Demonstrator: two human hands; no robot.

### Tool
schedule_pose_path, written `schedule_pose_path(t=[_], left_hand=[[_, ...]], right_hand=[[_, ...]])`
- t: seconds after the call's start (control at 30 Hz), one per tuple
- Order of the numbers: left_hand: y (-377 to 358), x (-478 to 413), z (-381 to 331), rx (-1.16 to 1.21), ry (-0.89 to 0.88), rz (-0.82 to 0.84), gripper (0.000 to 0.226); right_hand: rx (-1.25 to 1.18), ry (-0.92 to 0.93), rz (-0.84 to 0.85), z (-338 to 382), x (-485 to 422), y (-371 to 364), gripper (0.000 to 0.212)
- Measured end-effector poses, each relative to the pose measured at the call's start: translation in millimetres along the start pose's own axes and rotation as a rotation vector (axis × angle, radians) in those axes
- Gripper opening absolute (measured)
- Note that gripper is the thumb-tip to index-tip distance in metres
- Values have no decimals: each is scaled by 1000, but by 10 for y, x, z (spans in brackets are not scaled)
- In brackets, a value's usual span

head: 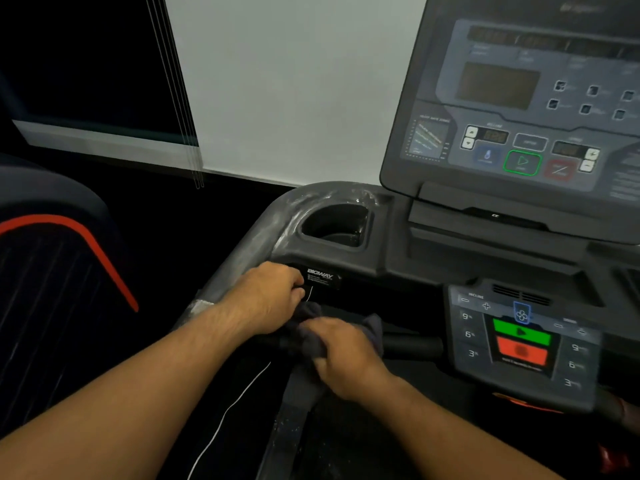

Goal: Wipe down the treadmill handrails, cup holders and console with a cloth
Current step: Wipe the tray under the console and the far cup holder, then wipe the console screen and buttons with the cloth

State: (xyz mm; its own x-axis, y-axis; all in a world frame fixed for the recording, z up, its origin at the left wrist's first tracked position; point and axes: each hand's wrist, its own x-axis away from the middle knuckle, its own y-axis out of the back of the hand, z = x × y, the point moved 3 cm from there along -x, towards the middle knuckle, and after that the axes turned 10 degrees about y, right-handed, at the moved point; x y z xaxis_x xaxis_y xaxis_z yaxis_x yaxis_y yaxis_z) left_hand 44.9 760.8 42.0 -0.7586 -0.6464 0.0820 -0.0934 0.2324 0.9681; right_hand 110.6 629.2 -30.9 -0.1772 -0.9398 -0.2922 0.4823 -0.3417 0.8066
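The cloth [306,318], dark grey and bunched, is wrapped over the black crossbar [412,344] just left of the small control panel [519,344]. Its long axis runs left to right along the bar, and one corner pokes out past the knuckles on the right, pointing toward the panel.

The right hand [346,358] lies on top of the cloth with its fingers curled down over it, clamping it to the bar. The left hand [266,296] sits just left and a little farther away, where the side handrail [242,258] meets the machine's body. Its fingers are bent and their tips are at the cloth's far left edge, but I cannot tell whether they pinch the cloth or only rest against the frame.

The side handrail runs from near left to far right and curves around the cup holder [332,223]; its surface shows pale dusty smears. The main console [519,98] stands tilted at the far right, its display dark. A label [320,276] sits just right of the left hand's fingertips. A thin white cable [225,417] hangs down toward the near edge between the forearms. A dust-speckled bar [294,420] runs from under the right hand toward the near side
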Motion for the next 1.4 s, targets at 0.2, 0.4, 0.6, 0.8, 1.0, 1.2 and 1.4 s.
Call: schedule_pose_path(t=[0.2, 0.4, 0.6, 0.8, 1.0, 1.2, 1.4], left_hand=[[-54, 52, -192, 443, 73, 114, 41], [-203, 2, -470, 1115, 132, 446, 35], [-48, -286, -713, 1189, 104, 35, 27], [570, -572, -962, 1269, 96, -336, 21], [850, -724, -1384, 1293, 241, -444, 31], [825, -828, -1705, 1080, 363, -534, 18], [870, -859, -1981, 1345, 239, -502, 23]], right_hand=[[-497, -455, -454, -85, -86, 443, 9], [-1050, -682, -641, -178, -55, 713, 53], [-1097, -702, -764, -369, -93, 1151, 35], [-444, -482, -642, -875, 61, 1800, 32], [-401, -404, -676, -1299, 154, 2499, 35], [-698, -312, -547, -1516, 273, 2994, 40], [430, -96, -330, -1665, 296, 3334, 27]])
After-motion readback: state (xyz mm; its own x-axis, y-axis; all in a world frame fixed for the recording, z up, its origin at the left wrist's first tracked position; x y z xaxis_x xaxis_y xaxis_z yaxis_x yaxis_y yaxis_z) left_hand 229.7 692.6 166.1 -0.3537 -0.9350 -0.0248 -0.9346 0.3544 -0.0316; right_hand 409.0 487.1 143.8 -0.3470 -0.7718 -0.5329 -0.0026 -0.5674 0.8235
